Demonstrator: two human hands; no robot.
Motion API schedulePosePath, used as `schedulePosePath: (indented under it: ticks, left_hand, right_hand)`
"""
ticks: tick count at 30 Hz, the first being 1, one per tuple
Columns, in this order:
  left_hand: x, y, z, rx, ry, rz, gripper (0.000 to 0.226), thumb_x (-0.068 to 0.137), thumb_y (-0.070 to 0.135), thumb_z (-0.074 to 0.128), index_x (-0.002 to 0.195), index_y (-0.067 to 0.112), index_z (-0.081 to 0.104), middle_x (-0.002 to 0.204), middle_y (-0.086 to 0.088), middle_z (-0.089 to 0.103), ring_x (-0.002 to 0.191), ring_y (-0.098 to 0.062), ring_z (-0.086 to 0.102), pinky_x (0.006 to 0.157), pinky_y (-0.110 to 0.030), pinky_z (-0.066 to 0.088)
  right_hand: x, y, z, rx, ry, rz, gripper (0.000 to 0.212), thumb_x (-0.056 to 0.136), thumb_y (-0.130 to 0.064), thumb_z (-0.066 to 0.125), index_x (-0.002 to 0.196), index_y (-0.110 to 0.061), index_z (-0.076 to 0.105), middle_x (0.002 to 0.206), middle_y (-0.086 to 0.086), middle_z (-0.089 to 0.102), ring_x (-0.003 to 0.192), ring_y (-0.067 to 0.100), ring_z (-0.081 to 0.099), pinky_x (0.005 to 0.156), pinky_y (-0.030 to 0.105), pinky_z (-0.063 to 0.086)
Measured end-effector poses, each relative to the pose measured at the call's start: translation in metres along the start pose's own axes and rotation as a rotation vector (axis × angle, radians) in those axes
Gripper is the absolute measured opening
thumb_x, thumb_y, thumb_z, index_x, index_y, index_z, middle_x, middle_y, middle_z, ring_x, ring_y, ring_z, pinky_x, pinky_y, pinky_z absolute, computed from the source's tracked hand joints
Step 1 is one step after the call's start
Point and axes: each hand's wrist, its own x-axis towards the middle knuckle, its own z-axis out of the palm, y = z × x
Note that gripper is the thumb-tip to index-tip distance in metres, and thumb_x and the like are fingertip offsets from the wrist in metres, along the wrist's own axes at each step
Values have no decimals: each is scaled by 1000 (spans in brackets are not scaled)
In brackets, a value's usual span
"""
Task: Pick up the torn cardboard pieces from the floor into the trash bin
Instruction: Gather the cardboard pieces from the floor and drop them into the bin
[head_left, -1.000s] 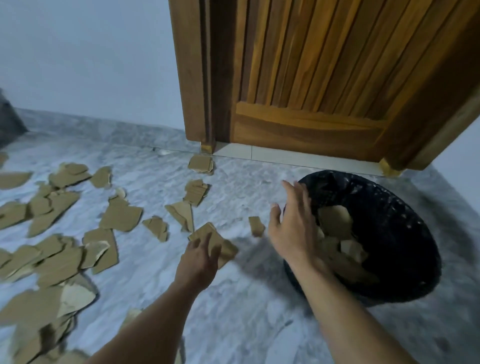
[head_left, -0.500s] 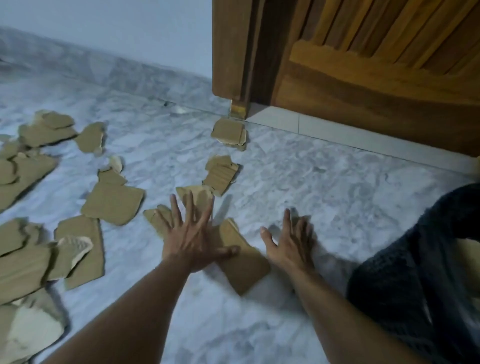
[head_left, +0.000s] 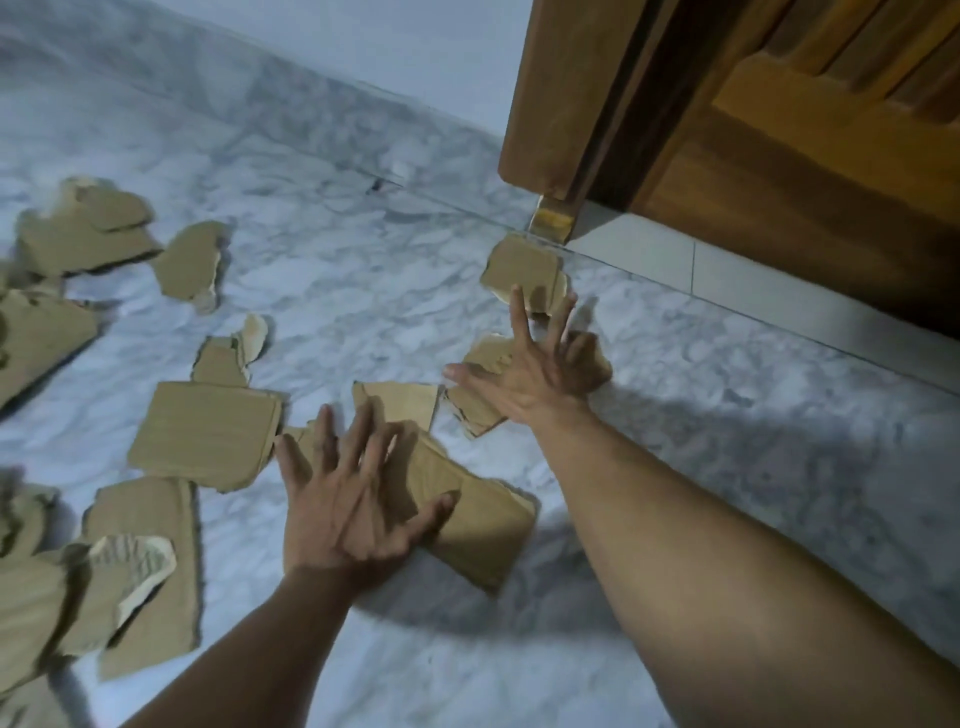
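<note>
Progress: early to middling, as a judgement. Most of the torn brown cardboard pieces (head_left: 205, 431) lie scattered on the grey-white marble floor (head_left: 727, 467); a dense pile runs off the left edge, and single scraps reach as far as the foot of the varnished wooden door (head_left: 779, 156). The trash bin is not in view, so what it holds cannot be told.

Hands: the left hand (head_left: 353, 499) is spread wide, fingers splayed, palm down on a long folded cardboard strip (head_left: 483, 530). Nothing is pinched; it reads as pressing or about to gather. The right hand (head_left: 530, 374) is likewise spread flat, over a small ragged cardboard scrap (head_left: 478, 410) lying just beside the strip. Neither hand has lifted anything yet.

A squarish cardboard scrap (head_left: 524, 273) sits just beyond the right fingertips, close to the door frame's brass-coloured foot (head_left: 553, 221).

Room to move: the floor to the right of the right forearm is bare and open. To the far side, the door frame and pale threshold tile (head_left: 753, 280) close off the reach. Leftward, pieces crowd together and overlap, so sweeping there likely drags several at once. Flat pieces on smooth stone probably need an edge lifted first.
</note>
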Motion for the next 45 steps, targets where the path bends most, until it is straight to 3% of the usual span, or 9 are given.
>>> schedulePosePath:
  ticks: [4, 9, 14, 16, 19, 21, 29, 34, 45]
  left_hand:
    - [0, -1, 2, 8, -3, -25, 101, 75, 94, 30, 156, 33, 33, 165, -3, 26, 154, -33, 11, 118, -66, 1]
    - [3, -2, 3, 7, -1, -25, 99, 76, 93, 30, 152, 30, 41, 159, -10, 36, 152, -37, 19, 116, -69, 6]
    - [4, -4, 7, 28, 20, -23, 101, 76, 92, 28, 148, 24, 48, 164, -3, 28, 151, -34, 21, 116, -67, 8]
    - [4, -4, 8, 43, 13, -25, 101, 77, 91, 26, 152, 26, 42, 165, 0, 26, 151, -35, 23, 116, -68, 9]
    - [4, -4, 8, 53, -9, -31, 99, 78, 90, 26, 157, 32, 30, 165, -3, 24, 152, -35, 21, 115, -69, 8]
    - [-2, -4, 6, 54, -40, -43, 100, 77, 91, 24, 159, 34, 24, 166, -4, 19, 153, -34, 15, 116, -69, 5]
    - [-105, 0, 16, 3, -87, -35, 104, 68, 83, 46, 150, 18, 48, 159, -14, 36, 149, -38, 27, 111, -76, 10]
    - [-110, 7, 10, 37, -82, -76, 109, 72, 83, 20, 161, 20, 12, 168, 1, -12, 154, -33, -13, 112, -70, -14]
    - [-130, 7, 21, 14, -25, 3, 81, 91, 72, 20, 160, 37, -5, 169, 0, -11, 152, -38, -15, 110, -75, -10]
  right_hand:
    - [24, -1, -6, -230, 28, -68, 122, 57, -105, 33, 154, -48, -14, 164, 10, -27, 147, 43, 4, 109, 64, 14]
    - [41, 3, 0, -197, 18, -99, 127, 54, -107, 29, 157, -35, 8, 168, 4, -14, 148, 41, -25, 101, 76, -23]
    - [31, 10, 7, -250, 185, -127, 113, 65, -101, 28, 156, -33, 18, 150, 11, 28, 126, 37, 31, 107, 57, 25]
    - [18, 15, 10, -246, 161, -121, 102, 70, -99, 25, 156, -44, 13, 147, 14, 25, 126, 38, 29, 109, 58, 21]
    - [-9, 25, 20, -134, 53, -92, 84, 78, -92, 28, 151, -56, 9, 163, 4, -11, 149, 39, -11, 110, 74, -12]
    - [-28, 33, 27, -118, 12, -90, 79, 81, -90, 26, 151, -56, 9, 164, -3, -23, 148, 38, -26, 108, 75, -16]
    - [-152, 88, 64, -158, 99, -70, 86, 76, -90, -2, 150, -53, 24, 163, 4, 10, 149, 34, 5, 112, 72, 0]
    - [-217, 121, 88, -121, 158, -24, 77, 80, -84, 8, 150, -55, 23, 167, -1, -4, 152, 26, -9, 116, 65, -5]
    - [-236, 124, 99, -116, 261, -91, 52, 99, -63, 31, 148, -46, 37, 168, -6, 13, 153, 23, 8, 119, 58, 8]
